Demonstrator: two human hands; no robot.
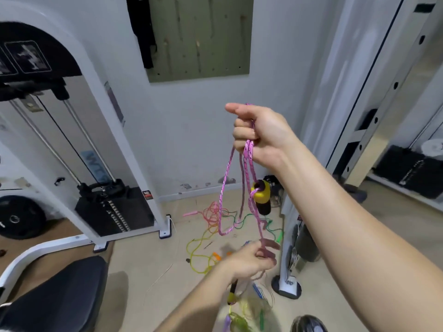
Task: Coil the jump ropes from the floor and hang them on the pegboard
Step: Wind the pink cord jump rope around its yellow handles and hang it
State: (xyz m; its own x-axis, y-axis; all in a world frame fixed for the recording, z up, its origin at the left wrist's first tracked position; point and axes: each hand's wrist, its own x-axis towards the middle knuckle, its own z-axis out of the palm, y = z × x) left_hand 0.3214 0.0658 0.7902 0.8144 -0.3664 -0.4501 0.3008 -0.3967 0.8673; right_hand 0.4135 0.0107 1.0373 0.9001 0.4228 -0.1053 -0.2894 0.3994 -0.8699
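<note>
The person's right hand (259,137) is raised in front of the wall, its grip clamped on a pink jump rope (225,178): the fingers curl round several gathered strands, and the loops hang down from the fist. One of the rope's handles (261,196) (yellow with black ends) dangles among those loops just below the wrist. A single pink strand runs on down to the left hand (249,259), which is lower and blurred; its grip looks closed on the strand, fingers curled about it. Under that hand a second yellow and black handle (232,294) hangs close to the floor (143,259).

More ropes lie tangled on the floor near the wall: a green rope (249,218), a yellow rope (194,250) and an orange-pink rope (211,212), all crossing one another. The pegboard (203,37) is mounted on the wall above, well apart from both hands, with a black strap (141,32) hanging at its left edge. A weight machine (115,209) stands to the left, and a black padded seat (55,295) is nearest me.
</note>
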